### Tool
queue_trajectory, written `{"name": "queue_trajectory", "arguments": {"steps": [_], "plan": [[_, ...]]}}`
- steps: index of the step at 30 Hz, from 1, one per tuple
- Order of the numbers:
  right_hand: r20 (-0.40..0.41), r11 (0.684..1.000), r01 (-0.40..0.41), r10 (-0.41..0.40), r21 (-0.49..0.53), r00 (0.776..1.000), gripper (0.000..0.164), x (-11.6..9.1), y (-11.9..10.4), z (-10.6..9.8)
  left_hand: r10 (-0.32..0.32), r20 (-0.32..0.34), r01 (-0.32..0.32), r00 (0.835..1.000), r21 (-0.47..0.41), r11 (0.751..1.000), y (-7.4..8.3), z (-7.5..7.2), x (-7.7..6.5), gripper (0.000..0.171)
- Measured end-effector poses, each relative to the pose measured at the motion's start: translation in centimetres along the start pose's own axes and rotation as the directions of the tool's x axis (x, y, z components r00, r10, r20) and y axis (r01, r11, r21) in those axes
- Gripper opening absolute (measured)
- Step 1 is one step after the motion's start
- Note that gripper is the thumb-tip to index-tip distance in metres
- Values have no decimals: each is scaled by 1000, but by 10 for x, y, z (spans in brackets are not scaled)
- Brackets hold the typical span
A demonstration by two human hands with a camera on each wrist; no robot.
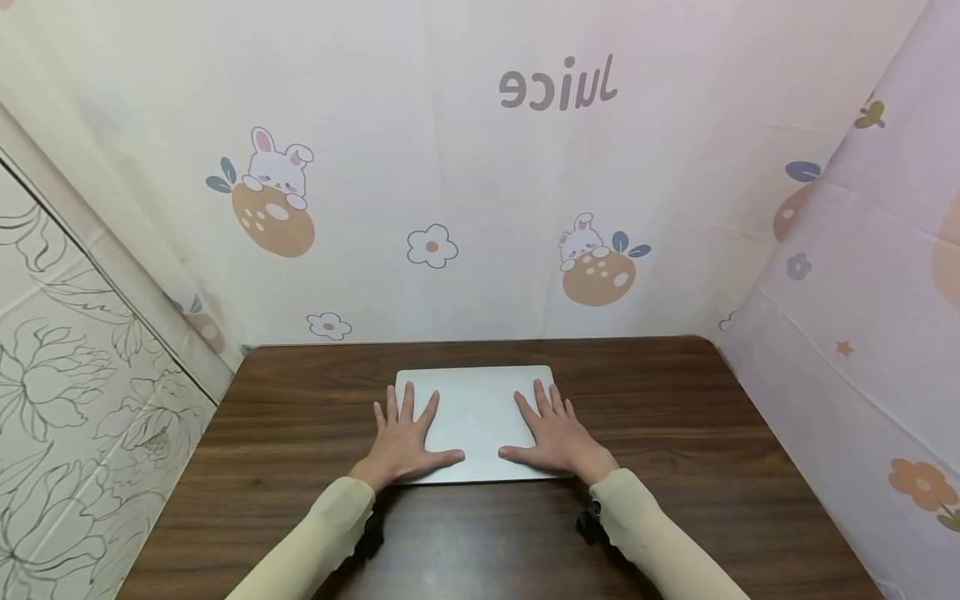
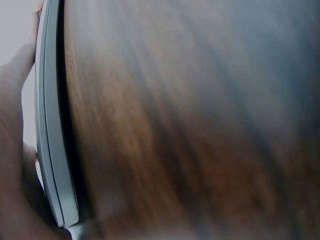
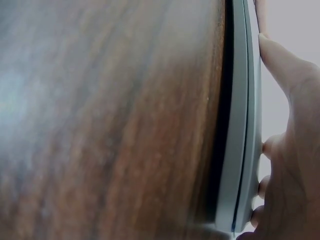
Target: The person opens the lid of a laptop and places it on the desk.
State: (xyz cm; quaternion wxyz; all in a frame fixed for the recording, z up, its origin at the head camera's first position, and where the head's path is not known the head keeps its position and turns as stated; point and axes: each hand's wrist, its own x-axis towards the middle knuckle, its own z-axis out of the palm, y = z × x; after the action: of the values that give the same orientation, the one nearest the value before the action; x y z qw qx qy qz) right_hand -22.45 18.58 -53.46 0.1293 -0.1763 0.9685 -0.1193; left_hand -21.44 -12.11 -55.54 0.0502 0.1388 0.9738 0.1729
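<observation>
A closed silver laptop [image 1: 474, 417] lies flat on the dark wooden table, with a faint logo in the middle of its lid. My left hand [image 1: 402, 446] rests on the lid's left side, fingers spread and straight, the thumb pointing inward. On the right side my right hand [image 1: 561, 439] lies the same way, its thumb toward the middle. In the left wrist view the laptop's edge [image 2: 52, 125] shows a thin seam between lid and base, with the hand against the lid. The right wrist view shows fingertips of the right hand [image 3: 295, 130] touching the lid beside the laptop's edge [image 3: 240, 140].
The wooden table [image 1: 300, 433] stretches to both sides of the laptop and in front of it. A printed curtain [image 1: 480, 183] hangs right behind the table, and another printed cloth [image 1: 847, 333] borders it on the right. A flower-patterned panel [image 1: 82, 433] stands on the left.
</observation>
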Motion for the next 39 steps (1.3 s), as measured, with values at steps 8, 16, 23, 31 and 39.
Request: {"name": "queue_trajectory", "arguments": {"steps": [8,16,23,31,39], "plan": [[-3,1000,1,-1,9,1000,113,-3,5,-1,0,1,0,1000,-3,1000,5,1,0,116],[10,1000,1,-1,1,1000,112,-4,8,-2,2,-11,-2,1000,4,1000,7,3,2,116],[3,1000,0,0,3,1000,112,-6,12,-2,2,-4,-2,1000,-4,1000,12,3,3,115],[2,1000,-5,5,12,1000,113,-8,14,-2,-1,-12,1,1000,-6,1000,14,7,4,116],[-1,1000,-4,4,26,1000,111,-9,17,-3,-9,10,9,1000,4,1000,19,5,4,116]]}}
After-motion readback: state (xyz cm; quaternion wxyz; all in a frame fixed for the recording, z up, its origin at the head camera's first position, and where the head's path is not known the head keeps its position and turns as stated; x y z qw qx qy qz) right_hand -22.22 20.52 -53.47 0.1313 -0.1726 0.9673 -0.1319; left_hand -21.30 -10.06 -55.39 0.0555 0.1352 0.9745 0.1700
